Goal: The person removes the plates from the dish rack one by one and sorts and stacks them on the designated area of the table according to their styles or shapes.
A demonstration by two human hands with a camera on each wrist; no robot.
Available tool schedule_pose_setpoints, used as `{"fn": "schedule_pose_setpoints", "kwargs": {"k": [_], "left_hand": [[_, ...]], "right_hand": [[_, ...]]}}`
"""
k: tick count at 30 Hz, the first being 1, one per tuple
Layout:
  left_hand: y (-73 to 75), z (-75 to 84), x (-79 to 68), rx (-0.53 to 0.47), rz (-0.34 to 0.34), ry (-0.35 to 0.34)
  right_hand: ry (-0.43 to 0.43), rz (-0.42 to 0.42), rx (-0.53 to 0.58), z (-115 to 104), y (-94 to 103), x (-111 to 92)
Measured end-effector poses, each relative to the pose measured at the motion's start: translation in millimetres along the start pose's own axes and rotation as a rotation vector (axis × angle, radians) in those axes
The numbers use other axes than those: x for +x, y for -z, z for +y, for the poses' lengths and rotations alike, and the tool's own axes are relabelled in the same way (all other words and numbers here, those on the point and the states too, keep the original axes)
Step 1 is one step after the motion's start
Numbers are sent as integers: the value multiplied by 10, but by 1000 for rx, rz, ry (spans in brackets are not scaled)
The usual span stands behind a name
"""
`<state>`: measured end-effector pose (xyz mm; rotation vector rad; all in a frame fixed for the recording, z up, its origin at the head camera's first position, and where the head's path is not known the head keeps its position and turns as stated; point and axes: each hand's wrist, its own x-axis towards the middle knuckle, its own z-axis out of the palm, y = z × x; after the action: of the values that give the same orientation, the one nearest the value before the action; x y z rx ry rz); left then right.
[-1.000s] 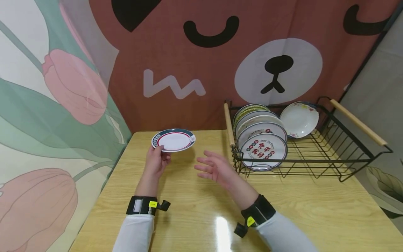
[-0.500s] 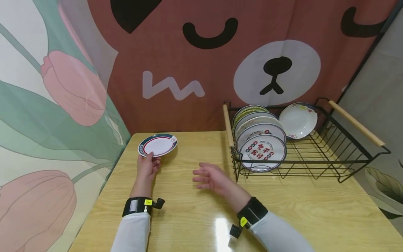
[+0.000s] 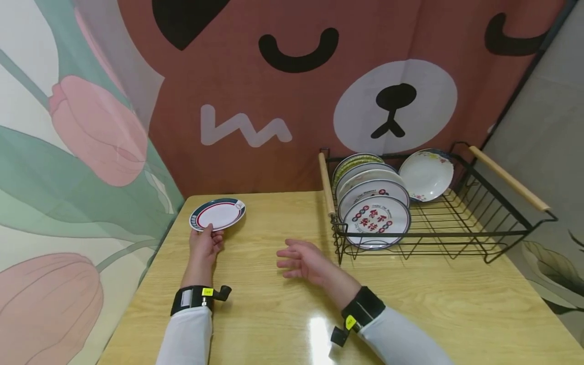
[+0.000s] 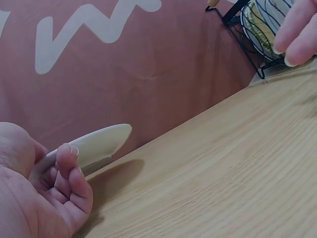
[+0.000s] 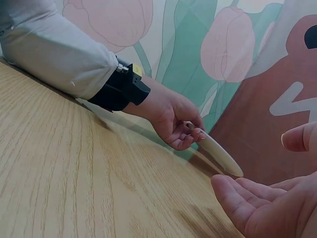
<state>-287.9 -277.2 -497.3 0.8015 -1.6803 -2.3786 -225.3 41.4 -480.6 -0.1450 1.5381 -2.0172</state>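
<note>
My left hand [image 3: 205, 246] pinches the near edge of a small white plate [image 3: 219, 215] with a dark teal rim and a red ring, at the table's back left. Its thumb lies on top and its fingers curl beneath. In the left wrist view the plate [image 4: 104, 146] is tilted, its far edge raised over its own shadow. My right hand [image 3: 305, 261] hovers over the middle of the table, fingers loosely extended and holding nothing. The right wrist view shows the right hand's open fingers [image 5: 247, 198] in front, with the left hand [image 5: 181, 124] and plate beyond.
A black wire dish rack [image 3: 438, 234] with wooden handles stands at the back right of the wooden table [image 3: 264, 304]. Several plates [image 3: 376, 222] lean in a row on its left side, and a floral white dish [image 3: 426, 175] leans at its back. A printed cloth [image 3: 246, 167] hangs behind.
My left hand has carried the plate leftward and lower, closer to the table's back left corner. My right hand has drawn slightly down and toward me, still holding nothing.
</note>
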Motion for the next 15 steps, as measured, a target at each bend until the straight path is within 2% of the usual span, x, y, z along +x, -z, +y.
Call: {"fn": "schedule_pose_setpoints", "kwargs": {"k": [9,15], "left_hand": [[72,5,100,4,-4,12],[87,40,92,-1,-9,33]], "right_hand": [[1,29,2,7,8,3],[1,22,-5,5,26,-12]]}}
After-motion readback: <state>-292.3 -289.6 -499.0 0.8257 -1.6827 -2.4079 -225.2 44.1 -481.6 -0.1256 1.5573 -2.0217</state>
